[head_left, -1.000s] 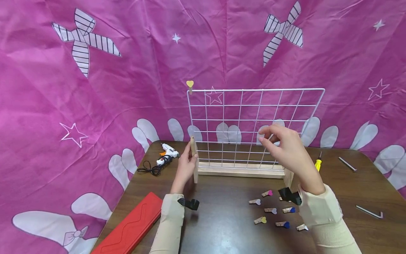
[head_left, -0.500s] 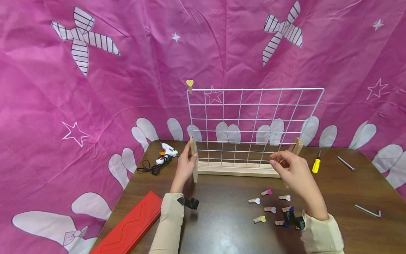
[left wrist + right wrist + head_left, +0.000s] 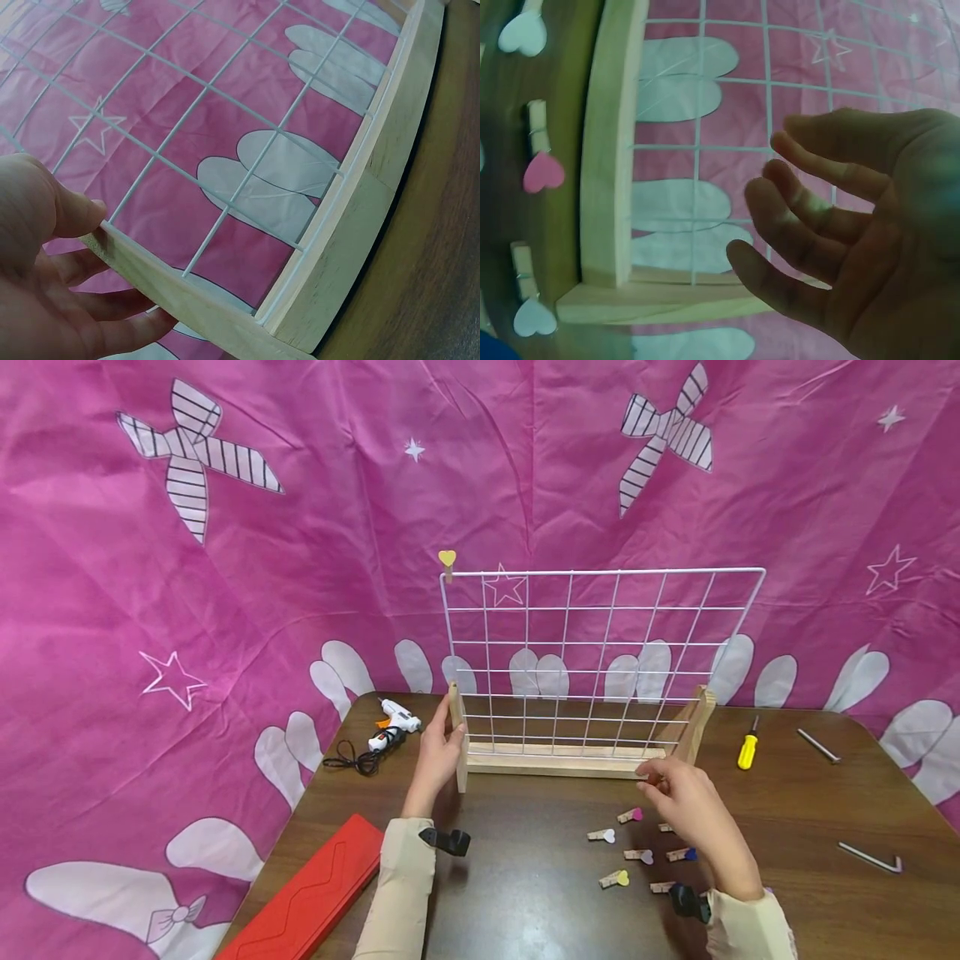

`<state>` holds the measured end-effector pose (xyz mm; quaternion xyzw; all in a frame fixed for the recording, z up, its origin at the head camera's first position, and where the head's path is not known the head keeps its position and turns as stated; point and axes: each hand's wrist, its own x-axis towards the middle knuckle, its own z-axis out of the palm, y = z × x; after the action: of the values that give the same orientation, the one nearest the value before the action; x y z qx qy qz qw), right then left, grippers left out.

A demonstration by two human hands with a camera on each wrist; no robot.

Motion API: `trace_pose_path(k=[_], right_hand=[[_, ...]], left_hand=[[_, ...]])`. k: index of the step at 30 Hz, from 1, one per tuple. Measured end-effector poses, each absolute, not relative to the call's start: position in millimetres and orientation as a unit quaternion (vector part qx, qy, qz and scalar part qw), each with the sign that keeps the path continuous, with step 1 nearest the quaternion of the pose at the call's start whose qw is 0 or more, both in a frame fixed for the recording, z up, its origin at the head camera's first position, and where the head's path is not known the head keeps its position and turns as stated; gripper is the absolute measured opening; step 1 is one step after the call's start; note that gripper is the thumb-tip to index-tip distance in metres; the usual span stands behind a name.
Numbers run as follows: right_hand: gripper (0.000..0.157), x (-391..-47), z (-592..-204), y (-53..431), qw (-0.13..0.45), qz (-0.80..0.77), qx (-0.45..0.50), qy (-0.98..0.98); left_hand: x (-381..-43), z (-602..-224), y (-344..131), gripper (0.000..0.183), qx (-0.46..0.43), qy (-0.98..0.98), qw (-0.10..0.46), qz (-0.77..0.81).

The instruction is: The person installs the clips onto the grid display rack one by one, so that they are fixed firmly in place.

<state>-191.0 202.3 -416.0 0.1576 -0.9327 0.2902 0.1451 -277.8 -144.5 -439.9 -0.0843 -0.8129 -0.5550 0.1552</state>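
Observation:
A white wire grid panel [image 3: 592, 572] stands upright in a wooden stand with a bottom rail [image 3: 555, 766]. My left hand [image 3: 437, 758] holds the stand's left side post [image 3: 217, 315], thumb on the near edge and fingers behind it. A clothespin with a yellow heart [image 3: 447, 560] is clipped at the panel's top left corner. In front of the right side post [image 3: 699, 718], my right hand [image 3: 693, 806] hovers with loosely bent fingers and nothing between them. Below it lie several heart clothespins, among them a pink one [image 3: 631, 816], a white one [image 3: 601, 836] and a yellow one [image 3: 614, 879].
A white glue gun [image 3: 397, 718] with a black cord lies at the back left, and a red case [image 3: 315, 889] at the front left. On the right are a yellow screwdriver [image 3: 747, 752], a metal rod [image 3: 818, 746] and a hex key [image 3: 870, 857]. A pink curtain hangs behind.
My right hand has come down from in front of the grid to just above the clothespins, uncovering the right side post. The left hand stays on the left post.

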Motion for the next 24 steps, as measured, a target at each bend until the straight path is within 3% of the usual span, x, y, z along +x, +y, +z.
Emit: trace_pose_path(k=[15, 24], right_hand=[[0.018, -201, -450, 200, -0.001, 0.199, 0.145, -0.969], [0.019, -206, -461, 196, -0.009, 0.158, 0.147, -0.976]], left_hand=[[-277, -442, -145, 0.061, -0.083, -0.816, 0.156, -0.550], [-276, -440, -146, 0.061, -0.077, -0.820, 0.150, -0.546]])
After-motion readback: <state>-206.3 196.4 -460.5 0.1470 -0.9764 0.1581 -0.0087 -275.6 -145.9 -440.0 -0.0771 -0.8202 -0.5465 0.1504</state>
